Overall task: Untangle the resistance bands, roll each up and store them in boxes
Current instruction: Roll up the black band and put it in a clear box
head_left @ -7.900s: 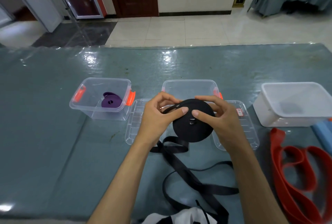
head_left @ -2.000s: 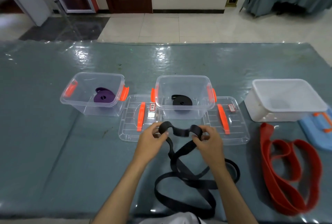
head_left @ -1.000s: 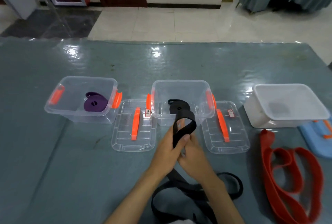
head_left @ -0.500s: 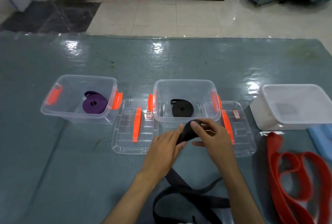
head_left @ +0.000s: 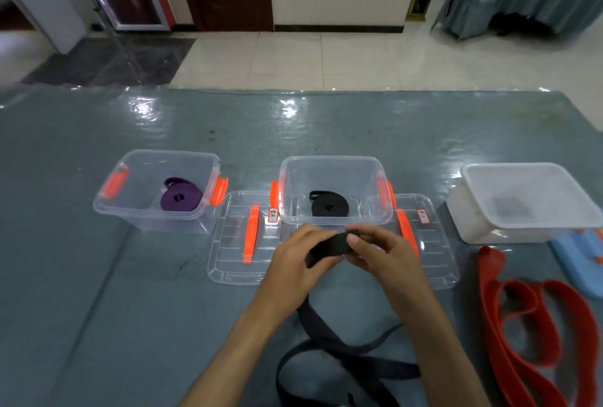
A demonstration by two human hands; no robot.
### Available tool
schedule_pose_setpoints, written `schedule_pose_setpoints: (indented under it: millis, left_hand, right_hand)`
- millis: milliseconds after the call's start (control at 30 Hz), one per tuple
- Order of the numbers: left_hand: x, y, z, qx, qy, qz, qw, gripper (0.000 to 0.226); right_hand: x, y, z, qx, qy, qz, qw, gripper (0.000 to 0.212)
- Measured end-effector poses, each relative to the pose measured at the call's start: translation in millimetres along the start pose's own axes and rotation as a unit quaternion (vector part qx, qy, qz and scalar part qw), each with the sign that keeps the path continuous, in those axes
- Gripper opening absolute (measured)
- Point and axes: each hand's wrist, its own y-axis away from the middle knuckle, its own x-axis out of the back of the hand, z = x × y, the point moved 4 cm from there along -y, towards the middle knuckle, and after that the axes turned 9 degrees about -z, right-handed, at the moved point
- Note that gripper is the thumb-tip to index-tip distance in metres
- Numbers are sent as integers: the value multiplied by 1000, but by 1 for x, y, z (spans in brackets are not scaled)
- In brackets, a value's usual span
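My left hand point(head_left: 295, 264) and my right hand point(head_left: 383, 256) both pinch the folded end of a loose black band point(head_left: 329, 246) just in front of the middle clear box point(head_left: 336, 163). The rest of this band trails toward me in loops on the table. A rolled black band point(head_left: 329, 207) lies inside the middle box. A rolled purple band point(head_left: 180, 200) lies in the left clear box point(head_left: 130, 211). A tangled red band point(head_left: 525, 318) lies on the table at the right.
Two clear lids with orange handles lie flat, one point(head_left: 241, 240) left of the middle box and one point(head_left: 430, 243) right of it. A white tub point(head_left: 528, 197) stands at the far right, with a blue lid point(head_left: 580, 256) beside it. The table has a glossy grey cover.
A large black roll I held 7.9 s ago now lies in the middle box. I took up a second black band, and its end has turned flatter between my fingers.
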Motion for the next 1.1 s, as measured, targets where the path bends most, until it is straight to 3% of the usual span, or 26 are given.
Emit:
schedule_pose_setpoints:
  millis: [100,233,367,467,567,733,933,1100]
  left_hand:
    - [3,10,8,2,56,61,997,38]
    - [4,17,21,19,149,142,978,26]
    - [-4,23,25,26,183,182,966,21]
    - [-12,26,27,30,189,157,969,29]
    - [-9,25,31,16,161,104,981,41]
    - [-1,22,30,46,174,83,980,39]
    - [8,18,41,34,249,91,964,33]
    - [14,13,48,21,283,80,956,34]
  right_hand:
    - [-3,11,-1,-18,-72,-1,997,19]
    - [-17,25,4,-53,-63,-32,996,15]
    - [-28,31,5,-45,-68,-34,996,29]
    - [-29,35,7,-35,-125,-60,990,27]
    - [-25,38,10,-23,-149,-32,988,23]
    - [-22,42,5,-9,-60,-39,997,23]
    - [-14,42,-22,132,40,-46,989,44]
    - [-14,42,-33,197,14,-39,980,31]
